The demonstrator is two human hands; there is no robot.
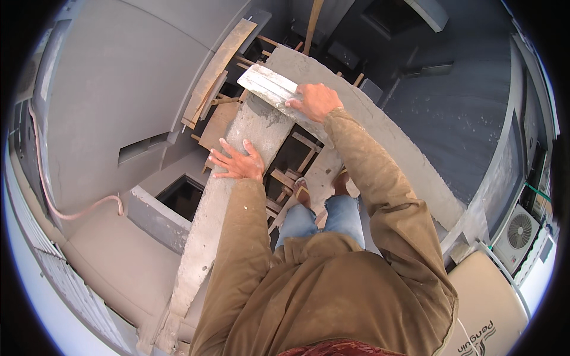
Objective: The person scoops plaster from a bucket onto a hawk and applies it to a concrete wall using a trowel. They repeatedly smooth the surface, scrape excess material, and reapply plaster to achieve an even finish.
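My right hand (319,102) is closed on a long, pale plastering float (266,82), its ridged face smeared with cement. The float lies across the corner where two concrete beams meet. A darker, damp-looking patch shows on the concrete beside it. My left hand (238,161) rests with fingers spread on the top of the left concrete beam (208,228), holding nothing. The right-hand concrete beam (404,142) runs past my right forearm.
My sandalled feet (303,193) stand between the beams, near wooden pieces (285,178) and gaps with a drop below. Long planks (217,74) lie at the far left. A hose (53,207) hangs along the left wall. A beige tank (484,296) and an outdoor fan unit (518,231) stand at right.
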